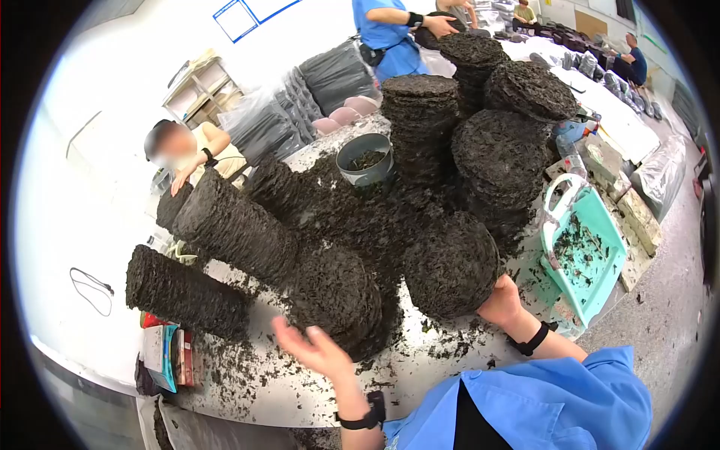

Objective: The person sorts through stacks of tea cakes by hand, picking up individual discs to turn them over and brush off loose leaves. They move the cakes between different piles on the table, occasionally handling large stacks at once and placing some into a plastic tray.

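My right hand grips the lower right edge of a dark, round dried seaweed cake, whose broad flat face is turned up toward me. Part of its fingers is hidden behind the rim. My left hand is open and holds nothing, palm up with fingers spread. It is just left of a tilted stack of seaweed cakes near the table's front. Another stack lies on its side, a long dark roll, farther left. Loose dark seaweed is heaped in the middle.
Tall seaweed stacks stand at the back. A grey bucket sits behind the heap. At right are a turquoise basket with scraps and some stone blocks. Small boxes stand at left. Co-workers sit or stand around the table.
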Tool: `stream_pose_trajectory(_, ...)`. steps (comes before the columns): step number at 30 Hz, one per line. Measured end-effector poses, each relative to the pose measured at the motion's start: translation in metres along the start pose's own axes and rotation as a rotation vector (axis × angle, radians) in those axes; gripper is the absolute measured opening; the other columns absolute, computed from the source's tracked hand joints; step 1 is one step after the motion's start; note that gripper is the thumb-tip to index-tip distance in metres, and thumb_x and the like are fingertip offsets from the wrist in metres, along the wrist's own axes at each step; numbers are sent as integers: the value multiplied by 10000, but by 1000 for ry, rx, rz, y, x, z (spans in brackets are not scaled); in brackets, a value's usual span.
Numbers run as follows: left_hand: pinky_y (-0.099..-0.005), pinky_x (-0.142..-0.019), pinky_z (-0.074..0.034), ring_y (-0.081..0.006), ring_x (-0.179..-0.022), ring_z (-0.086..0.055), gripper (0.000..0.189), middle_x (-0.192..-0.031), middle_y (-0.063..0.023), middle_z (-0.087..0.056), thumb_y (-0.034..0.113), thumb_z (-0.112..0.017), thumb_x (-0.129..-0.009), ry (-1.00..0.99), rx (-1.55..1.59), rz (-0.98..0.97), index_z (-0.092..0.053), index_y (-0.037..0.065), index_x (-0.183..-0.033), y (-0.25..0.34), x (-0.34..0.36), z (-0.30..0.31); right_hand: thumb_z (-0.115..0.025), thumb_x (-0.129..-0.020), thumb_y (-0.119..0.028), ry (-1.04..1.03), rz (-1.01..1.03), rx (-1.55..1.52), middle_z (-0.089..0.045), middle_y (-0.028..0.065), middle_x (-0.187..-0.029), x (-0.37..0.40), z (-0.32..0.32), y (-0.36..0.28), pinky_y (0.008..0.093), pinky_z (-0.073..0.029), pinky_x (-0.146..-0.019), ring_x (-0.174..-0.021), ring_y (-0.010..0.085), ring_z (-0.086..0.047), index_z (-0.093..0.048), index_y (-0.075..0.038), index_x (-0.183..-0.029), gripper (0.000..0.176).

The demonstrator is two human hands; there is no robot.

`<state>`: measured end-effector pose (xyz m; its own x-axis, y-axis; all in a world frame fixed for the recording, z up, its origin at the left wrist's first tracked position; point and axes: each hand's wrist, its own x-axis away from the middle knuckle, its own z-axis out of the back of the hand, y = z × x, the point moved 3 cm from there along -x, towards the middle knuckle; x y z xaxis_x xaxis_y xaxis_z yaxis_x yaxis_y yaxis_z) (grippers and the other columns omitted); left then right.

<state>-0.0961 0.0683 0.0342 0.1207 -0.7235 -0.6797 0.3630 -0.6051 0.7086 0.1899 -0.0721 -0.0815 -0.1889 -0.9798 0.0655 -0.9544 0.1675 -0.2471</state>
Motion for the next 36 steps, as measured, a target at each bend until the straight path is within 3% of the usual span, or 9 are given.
stream_pose_trajectory(3, -411, -1039, -411, -312, -1257, -487, 567, -1381, -188, -442, 85, -620, -849, -610, 155, -74, -418, -24, -1367, 34, 55, -55, -577, -695, -158, -12, -10, 97, -555, 96, -1342, 0, 2, 12, 469, -378, -1069, -1211, 287, -533, -507, -61, -1337, 653)
stream_pose_trajectory(5, -511, -1130, -247, -397, -1417, -247, 830, -1508, -229, -285, 338, -738, -788, -843, 138, -235, -346, -13, -1431, 58, 98, -87, -565, -702, -73, -38, 38, 311, -548, 121, -1338, 1, -7, 19, 454, -415, -1050, -1214, 271, -538, -479, -22, -1351, 657)
stream_pose_trajectory(10, -514, -1151, -189, -406, -1446, -164, 782, -1555, -217, -191, 294, -690, -852, -939, 168, -287, -296, 21, -1469, 61, 122, -113, -577, -793, -86, -64, 58, 494, -507, 141, -1356, 16, -20, 12, 418, -464, -1012, -1200, 273, -550, -398, -6, -1388, 627)
stream_pose_trajectory(18, -466, -1158, -193, -409, -1430, -224, 581, -1512, -265, -277, 122, -485, -912, -837, 285, -197, -307, -58, -1435, 50, 119, -98, -481, -767, -16, 207, 118, 572, -574, 104, -1233, 17, 13, 9, 372, -492, -893, -1086, 228, -582, -406, -48, -1392, 630)
stream_pose_trajectory(21, -395, -1011, -388, -320, -1145, -520, 440, -1297, -239, -501, 152, -399, -973, -455, 269, 42, -398, -91, -1339, 19, 102, -80, -442, -811, -53, 312, 334, 457, -610, 125, -1133, 9, 12, -4, 406, -510, -897, -1051, 254, -608, -480, 2, -1245, 439)
stream_pose_trajectory(25, -358, -976, -432, -250, -1136, -513, 518, -1333, -198, -458, 286, -389, -1030, -107, 708, 538, -306, -67, -1401, -4, 71, -68, -425, -831, -65, 365, 391, 295, -611, 142, -1144, 20, 44, -30, 429, -466, -910, -1024, 271, -597, -524, 37, -1167, 365)
stream_pose_trajectory(29, -351, -991, -423, -241, -1173, -494, 578, -1361, -195, -437, 342, -392, -1031, -232, 706, 678, -270, -52, -1436, 2, 93, -84, -495, -818, -22, 513, 392, 1174, -606, 96, -1131, 31, -12, -26, 332, -493, -814, -969, 202, -598, -490, -30, -1300, 482)
stream_pose_trajectory(32, -410, -1046, -390, -266, -1228, -479, 529, -1381, -165, -448, 345, -372, -1032, -300, 882, 786, -336, -22, -1411, 23, 113, -101, -642, -690, -54, -127, 744, 1977, -539, 189, -1265, 29, -84, -3, 420, -421, -1005, -1200, 345, -505, -540, -49, -1270, 588)
stream_pose_trajectory(36, -472, -1074, -365, -294, -1258, -477, 458, -1383, -131, -480, 319, -343, -1025, -303, 1218, 947, -439, 28, -1366, 3, 110, -100, -711, -734, -153, -362, 867, 1955, -553, 150, -1265, 30, -107, 8, 488, -377, -1043, -1205, 335, -506, -583, -60, -1213, 504)
